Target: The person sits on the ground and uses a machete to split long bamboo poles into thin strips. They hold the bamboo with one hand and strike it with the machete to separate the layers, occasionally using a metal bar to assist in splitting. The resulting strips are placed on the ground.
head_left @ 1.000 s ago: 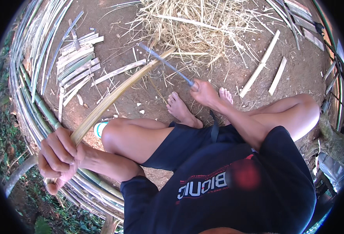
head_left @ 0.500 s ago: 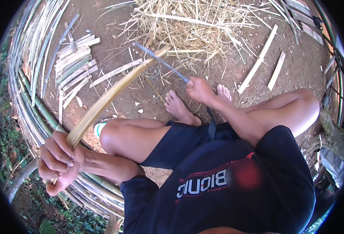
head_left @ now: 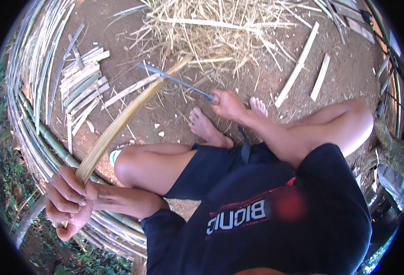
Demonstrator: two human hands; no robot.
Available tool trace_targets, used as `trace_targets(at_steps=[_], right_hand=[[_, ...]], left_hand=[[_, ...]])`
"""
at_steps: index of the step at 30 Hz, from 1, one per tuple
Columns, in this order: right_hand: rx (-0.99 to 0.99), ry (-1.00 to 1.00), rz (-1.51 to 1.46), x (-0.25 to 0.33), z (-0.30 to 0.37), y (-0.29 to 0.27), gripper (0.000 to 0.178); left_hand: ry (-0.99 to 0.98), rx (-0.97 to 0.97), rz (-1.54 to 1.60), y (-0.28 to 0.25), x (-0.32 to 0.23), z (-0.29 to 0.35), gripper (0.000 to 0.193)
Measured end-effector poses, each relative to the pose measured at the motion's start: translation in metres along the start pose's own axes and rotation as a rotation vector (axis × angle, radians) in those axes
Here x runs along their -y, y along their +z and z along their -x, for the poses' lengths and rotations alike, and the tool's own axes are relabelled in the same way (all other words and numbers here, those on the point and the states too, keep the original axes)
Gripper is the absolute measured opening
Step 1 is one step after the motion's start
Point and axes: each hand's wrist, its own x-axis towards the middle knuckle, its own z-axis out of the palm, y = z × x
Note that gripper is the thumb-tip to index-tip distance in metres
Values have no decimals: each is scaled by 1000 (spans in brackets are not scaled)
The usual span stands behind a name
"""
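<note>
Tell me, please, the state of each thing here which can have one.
Bamboo strip: held slanting
Knife: blade bare, crossing the strip in view; contact unclear
Left hand: closed around the strip
Right hand: closed around the handle
Shavings: loose, heaped
Short slats: lying close together
Feet: bare

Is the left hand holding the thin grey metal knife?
No, the right hand grips the knife, while the left hand holds a long, curved, yellowish bamboo strip.
</note>
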Motion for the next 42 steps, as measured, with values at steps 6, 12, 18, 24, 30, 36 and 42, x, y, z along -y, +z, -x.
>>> trace_targets(at_steps=[6,12,18,24,30,36,42], right_hand=[[46,106,50,-20,-24,-7,17],[-7,235,-23,-59,-46,11,17],[-12,267,86,-55,-41,2,20],[-22,313,73,-75,-38,5,23],[-42,274,68,-81,-46,-7,20],[-142,375,255,-57,-28,-16,48],[-88,-277,91,48,-35,-16,69]], left_hand=[[-18,-34,-41,-14,-10,0,40],[-28,-121,-91,-19,-9,-7,42],[-1,-154,-100,-17,-5,-8,43],[-38,-156,-77,-19,-12,-4,41],[-64,-152,-153,-19,-11,-6,41],[-97,-33,-133,-23,-55,-25,40],[-223,38,-115,5,-98,-100,34]])
